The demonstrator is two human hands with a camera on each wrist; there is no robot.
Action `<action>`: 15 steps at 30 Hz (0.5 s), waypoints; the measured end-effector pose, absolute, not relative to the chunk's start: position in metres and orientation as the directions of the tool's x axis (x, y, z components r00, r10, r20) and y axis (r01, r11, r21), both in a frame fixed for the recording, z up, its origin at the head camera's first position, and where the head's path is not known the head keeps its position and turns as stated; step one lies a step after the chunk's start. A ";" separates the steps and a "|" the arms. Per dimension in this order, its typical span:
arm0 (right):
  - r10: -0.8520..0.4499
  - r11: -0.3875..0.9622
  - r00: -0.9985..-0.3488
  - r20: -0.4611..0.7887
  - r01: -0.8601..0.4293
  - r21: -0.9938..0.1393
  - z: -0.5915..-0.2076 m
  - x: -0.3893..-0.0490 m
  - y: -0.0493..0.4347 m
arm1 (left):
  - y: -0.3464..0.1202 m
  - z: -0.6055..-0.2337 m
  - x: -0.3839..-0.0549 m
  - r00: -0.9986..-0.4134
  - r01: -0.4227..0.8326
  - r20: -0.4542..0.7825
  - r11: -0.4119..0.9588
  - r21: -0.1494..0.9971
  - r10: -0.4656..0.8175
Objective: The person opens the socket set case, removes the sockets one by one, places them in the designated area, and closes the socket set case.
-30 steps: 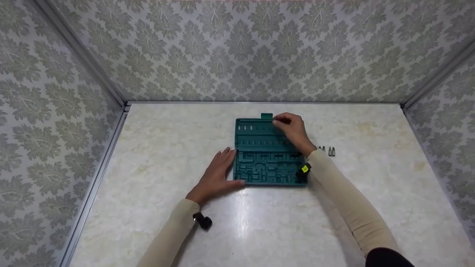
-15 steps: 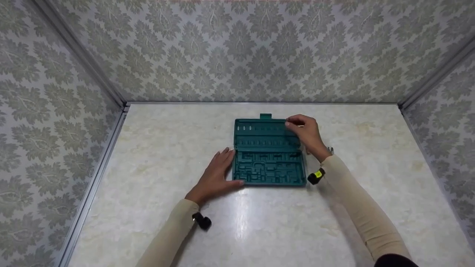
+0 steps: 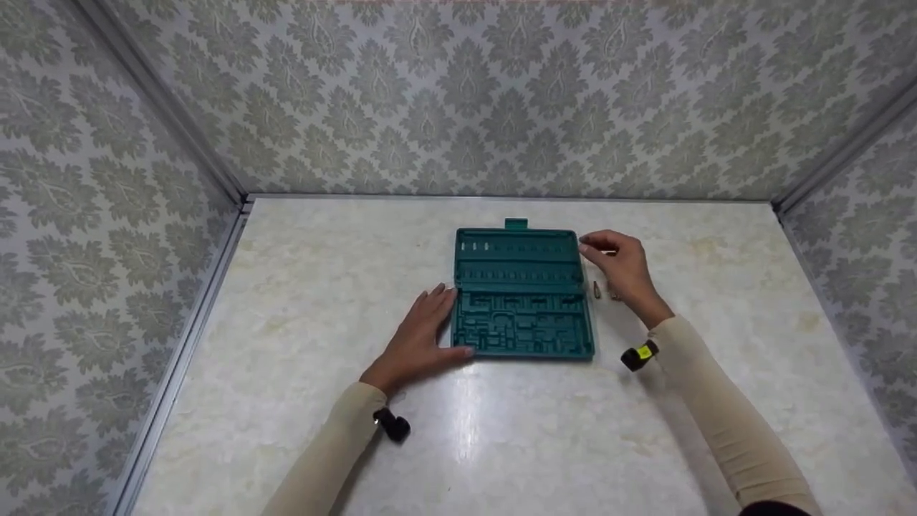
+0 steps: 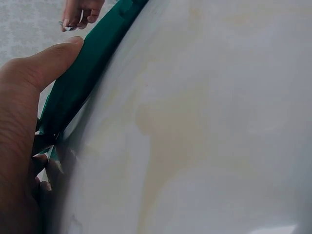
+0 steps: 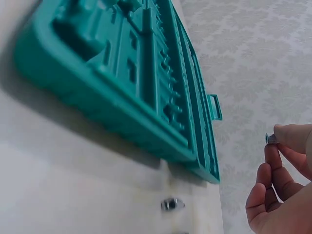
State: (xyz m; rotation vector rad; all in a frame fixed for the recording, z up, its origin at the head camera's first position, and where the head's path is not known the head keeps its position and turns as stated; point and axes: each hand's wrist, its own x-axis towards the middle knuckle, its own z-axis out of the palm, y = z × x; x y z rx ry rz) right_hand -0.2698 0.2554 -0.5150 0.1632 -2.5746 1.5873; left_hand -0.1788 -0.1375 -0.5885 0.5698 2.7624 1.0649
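My right hand [image 3: 622,269], thumb and fingertip clamped on a small metal piece [image 5: 271,139], beside the far right corner of the open green case [image 3: 523,354]. My left hand [image 3: 419,337], thumb and fingers apart, touches the case's left side. Right of the case, a loose metal bit [image 3: 597,289] lies on the table [image 3: 537,437].

case [image 3: 524,289] on table [image 3: 286,287], between left hand [image 3: 415,337] and bits [image 3: 597,290]

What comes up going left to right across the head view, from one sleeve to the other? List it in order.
Left sleeve → left hand → open green case → right hand → right sleeve.
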 end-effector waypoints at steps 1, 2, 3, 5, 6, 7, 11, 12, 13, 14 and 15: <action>-0.027 0.447 -0.988 0.155 -0.151 -0.882 -0.515 -0.268 0.258 | -0.138 -0.588 -0.179 -0.919 0.307 0.021 0.681 0.665 0.394; -0.024 0.450 -0.987 0.157 -0.151 -0.880 -0.515 -0.266 0.261 | -0.137 -0.588 -0.180 -0.917 0.315 0.025 0.682 0.660 0.399; -0.022 0.446 -0.987 0.162 -0.154 -0.882 -0.516 -0.264 0.264 | -0.138 -0.588 -0.180 -0.914 0.325 0.031 0.684 0.653 0.405; -0.019 0.445 -0.985 0.174 -0.164 -0.880 -0.517 -0.261 0.270 | -0.138 -0.588 -0.181 -0.909 0.340 0.037 0.686 0.643 0.415; -0.017 0.448 -0.984 0.177 -0.166 -0.879 -0.517 -0.260 0.272 | -0.138 -0.587 -0.182 -0.907 0.346 0.040 0.687 0.639 0.419; -0.015 0.447 -0.984 0.178 -0.166 -0.879 -0.517 -0.258 0.275 | -0.138 -0.587 -0.182 -0.905 0.352 0.042 0.688 0.635 0.424; -0.002 0.456 -0.986 0.169 -0.152 -0.877 -0.519 -0.253 0.286 | -0.138 -0.588 -0.182 -0.905 0.349 0.039 0.685 0.640 0.425; 0.001 0.459 -0.986 0.166 -0.147 -0.876 -0.519 -0.252 0.289 | -0.138 -0.588 -0.182 -0.906 0.346 0.038 0.683 0.644 0.422; 0.005 0.459 -0.987 0.162 -0.142 -0.877 -0.520 -0.250 0.292 | -0.138 -0.588 -0.182 -0.906 0.345 0.040 0.680 0.646 0.421; 0.009 0.462 -0.987 0.160 -0.137 -0.876 -0.521 -0.249 0.295 | -0.138 -0.589 -0.182 -0.907 0.341 0.040 0.678 0.651 0.418; 0.012 0.463 -0.987 0.158 -0.135 -0.876 -0.522 -0.248 0.298 | -0.138 -0.589 -0.181 -0.909 0.337 0.039 0.677 0.654 0.414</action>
